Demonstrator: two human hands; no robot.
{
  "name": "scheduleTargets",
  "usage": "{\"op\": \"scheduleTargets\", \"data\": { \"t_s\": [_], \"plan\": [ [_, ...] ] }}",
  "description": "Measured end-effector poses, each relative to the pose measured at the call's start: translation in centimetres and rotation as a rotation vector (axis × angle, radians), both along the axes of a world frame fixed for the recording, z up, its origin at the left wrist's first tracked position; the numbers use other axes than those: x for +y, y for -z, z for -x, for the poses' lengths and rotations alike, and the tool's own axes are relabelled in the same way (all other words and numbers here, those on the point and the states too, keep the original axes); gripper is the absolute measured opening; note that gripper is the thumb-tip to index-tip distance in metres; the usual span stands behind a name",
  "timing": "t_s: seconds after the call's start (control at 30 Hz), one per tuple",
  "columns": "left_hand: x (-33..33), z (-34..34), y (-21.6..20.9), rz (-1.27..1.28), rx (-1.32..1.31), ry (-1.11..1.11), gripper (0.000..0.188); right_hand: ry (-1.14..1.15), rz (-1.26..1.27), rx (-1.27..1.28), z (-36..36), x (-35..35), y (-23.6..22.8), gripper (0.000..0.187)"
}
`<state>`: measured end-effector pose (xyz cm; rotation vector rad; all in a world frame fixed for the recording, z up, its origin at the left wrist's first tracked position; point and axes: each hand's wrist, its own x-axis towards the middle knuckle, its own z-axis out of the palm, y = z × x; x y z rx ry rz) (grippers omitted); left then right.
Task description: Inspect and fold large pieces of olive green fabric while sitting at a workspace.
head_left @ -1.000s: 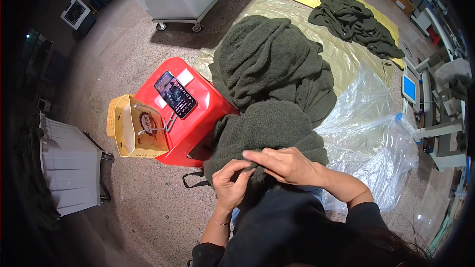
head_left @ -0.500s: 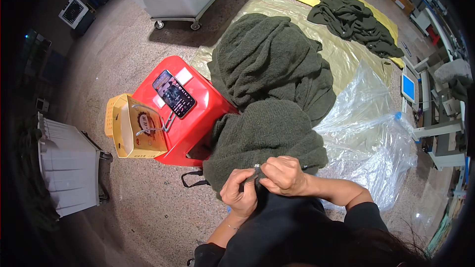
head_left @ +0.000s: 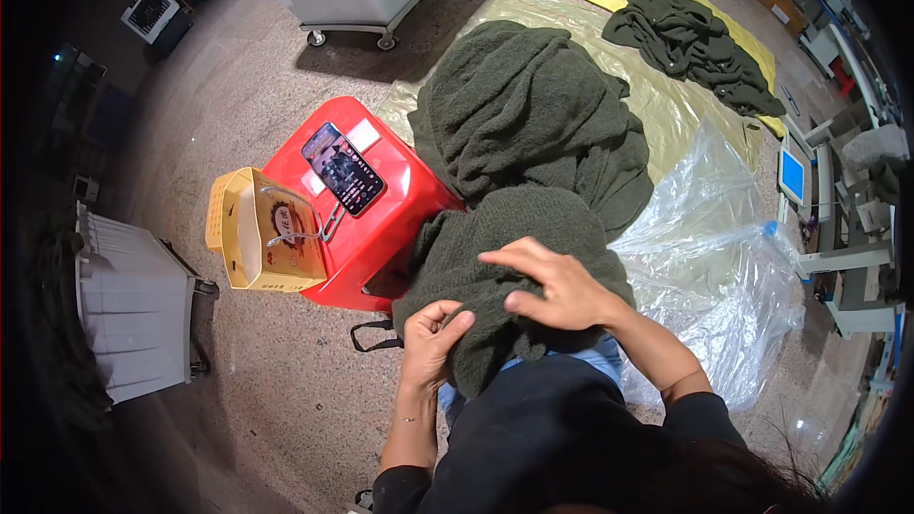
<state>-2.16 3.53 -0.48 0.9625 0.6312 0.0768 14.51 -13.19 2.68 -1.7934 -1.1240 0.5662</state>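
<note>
Parted from its partner since half a second ago, the right hand (head_left: 557, 293) spreads unclenched, gripping nothing, over the dark green knit cloth (head_left: 528, 217), at two o'clock from the left hand (head_left: 428, 341), whose thumb and forefinger pinch the fabric's edge. That cloth lies bunched on the lap (head_left: 606, 354), which seems to bear its weight. At its ten o'clock, a phone (head_left: 343, 169) rests screen-up on a red stool (head_left: 411, 176), presumably for easy viewing.
</note>
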Motion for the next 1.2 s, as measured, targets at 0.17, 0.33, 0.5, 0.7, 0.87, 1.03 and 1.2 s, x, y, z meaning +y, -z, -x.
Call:
{"op": "scheduleTargets", "data": {
  "t_s": [0.17, 0.33, 0.5, 0.7, 0.87, 1.03, 1.2],
  "plan": [
    [-0.7, -0.8, -0.4, -0.213, -0.026, 0.081, 0.013, -0.166, -0.102, 0.003, 0.9, 2.0, 0.8, 0.018],
    [-1.1, -0.7, 0.6, 0.025, -0.021, 0.009, 0.012, -0.035, -0.126, -0.006, 1.9, 2.1, 2.1, 0.017],
    [-2.5, -1.9, 1.1, -0.083, -0.068, -0.259, 0.014, -0.049, -0.178, -0.102, 3.2, 2.1, 1.9, 0.012],
    [-3.8, -3.4, 0.6, -0.634, -0.081, -0.430, 0.024, -0.045, -0.181, -0.209, 4.0, 1.7, 2.1, 0.014],
    [2.3, -2.1, -0.1, -0.295, -0.048, -0.382, 0.015, 0.047, -0.036, -0.134, 1.7, -1.7, 2.7, 0.033],
    [3.7, 1.0, 0.4, 0.108, -0.126, -0.149, 0.012, 0.223, -0.140, 0.095, -0.4, -5.4, 2.0, 0.026],
    [2.6, 0.3, -0.1, 0.186, -0.194, -0.213, 0.019, 0.325, -0.064, 0.109, -0.7, -6.5, 1.4, 0.023]
  ]
}}
